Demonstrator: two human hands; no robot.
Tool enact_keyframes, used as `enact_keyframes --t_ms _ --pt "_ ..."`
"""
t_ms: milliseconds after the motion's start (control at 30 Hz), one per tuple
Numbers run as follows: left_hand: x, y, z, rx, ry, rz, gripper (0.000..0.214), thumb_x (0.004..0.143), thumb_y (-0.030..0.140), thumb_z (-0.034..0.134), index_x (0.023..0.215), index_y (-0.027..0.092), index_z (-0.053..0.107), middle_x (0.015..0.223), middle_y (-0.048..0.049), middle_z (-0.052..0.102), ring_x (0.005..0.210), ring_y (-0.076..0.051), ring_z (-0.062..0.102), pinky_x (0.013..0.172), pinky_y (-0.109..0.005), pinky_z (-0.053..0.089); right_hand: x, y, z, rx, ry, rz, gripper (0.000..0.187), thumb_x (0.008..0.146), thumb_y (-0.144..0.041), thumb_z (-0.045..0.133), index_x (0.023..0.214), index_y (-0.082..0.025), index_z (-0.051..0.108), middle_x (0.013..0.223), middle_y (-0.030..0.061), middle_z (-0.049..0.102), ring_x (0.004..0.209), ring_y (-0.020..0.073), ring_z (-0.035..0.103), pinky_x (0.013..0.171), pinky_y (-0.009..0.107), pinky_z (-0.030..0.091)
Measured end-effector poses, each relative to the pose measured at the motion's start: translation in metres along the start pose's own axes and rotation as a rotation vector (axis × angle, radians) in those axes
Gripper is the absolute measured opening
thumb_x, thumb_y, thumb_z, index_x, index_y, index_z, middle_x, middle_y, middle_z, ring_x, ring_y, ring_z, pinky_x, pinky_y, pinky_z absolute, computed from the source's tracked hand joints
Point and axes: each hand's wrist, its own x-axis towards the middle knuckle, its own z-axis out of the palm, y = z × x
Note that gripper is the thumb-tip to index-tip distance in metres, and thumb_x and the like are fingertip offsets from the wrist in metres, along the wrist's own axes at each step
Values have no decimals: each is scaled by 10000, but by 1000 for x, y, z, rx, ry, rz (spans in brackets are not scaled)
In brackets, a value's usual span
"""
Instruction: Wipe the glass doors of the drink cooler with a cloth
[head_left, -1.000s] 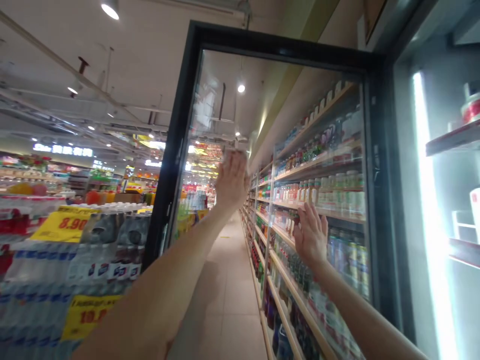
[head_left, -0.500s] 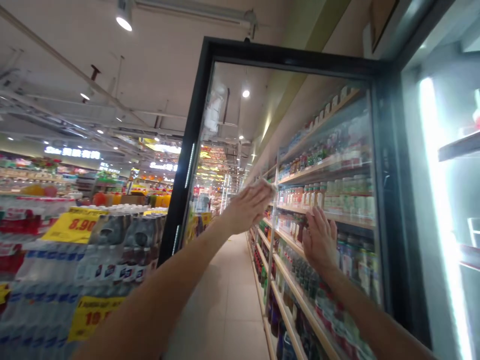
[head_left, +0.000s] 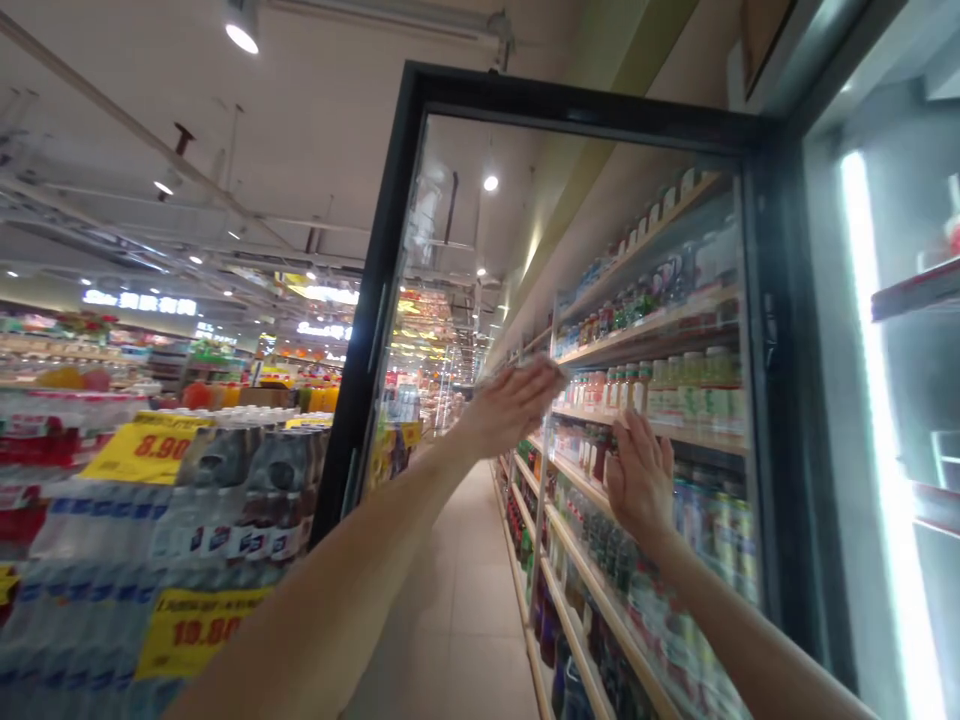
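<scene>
The glass door (head_left: 480, 210) of an upright cooler stands swung open in front of me, with a dark frame. My left hand (head_left: 510, 405) is flat against the pane near its middle. Under its fingers is a pale cloth (head_left: 557, 376), mostly hidden and blurred by motion. My right hand (head_left: 639, 478) rests lower and to the right on the same pane, palm toward the glass, fingers stretched out and holding nothing. Whitish streaks (head_left: 426, 215) mark the upper left of the glass.
Through the glass, shelves of bottled drinks (head_left: 690, 390) line the right of a tiled aisle (head_left: 469, 600). Stacked bottle packs with yellow price signs (head_left: 146, 447) stand at the left. On the right is the cooler's lit interior (head_left: 881, 400).
My left hand has slid a little to the right across the glass with the cloth. My right hand stays in nearly the same place.
</scene>
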Motion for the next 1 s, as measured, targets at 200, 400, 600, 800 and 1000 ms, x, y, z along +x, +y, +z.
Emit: enact_keyframes --t_ms 200,400,600,800,1000 --pt "16 -5 2 14 153 -441 529 922 310 332 1425 149 306 1506 -111 305 1424 -263 162 1133 -477 231 1 1 0 1 16 -6 571 896 -256 386 1453 -226 263 1444 133 412 1355 260 347 1084 493 255" --pt "15 55 21 -53 68 -144 510 929 301 326 1421 170 314 1496 -62 336 1413 -210 213 1146 -405 236 1 1 -2 77 8 32 539 903 -247 385 1437 -245 305 1441 127 418 1356 265 348 1083 519 253" --pt "19 46 18 -308 221 -319 634 869 233 392 1450 87 182 1498 -149 309 1416 -239 197 1147 -442 239 55 -48 -9 488 50 -1 511 928 -249 277 1438 -214 304 1416 109 449 1336 204 381 1083 439 328" --pt "-47 13 -4 -332 235 -372 601 904 295 360 1465 202 167 1522 -106 270 1409 -212 230 1134 -436 252 103 -108 -1 323 -102 51 472 910 -312 351 1356 -188 438 1317 109 523 1280 264 394 1088 539 245" --pt "-68 13 -4 87 138 -438 568 906 390 407 1415 149 333 1492 -112 327 1419 -263 182 1143 -470 188 121 -65 2 60 -161 45 485 892 -307 397 1367 -215 434 1439 98 394 1359 269 271 1111 546 163"
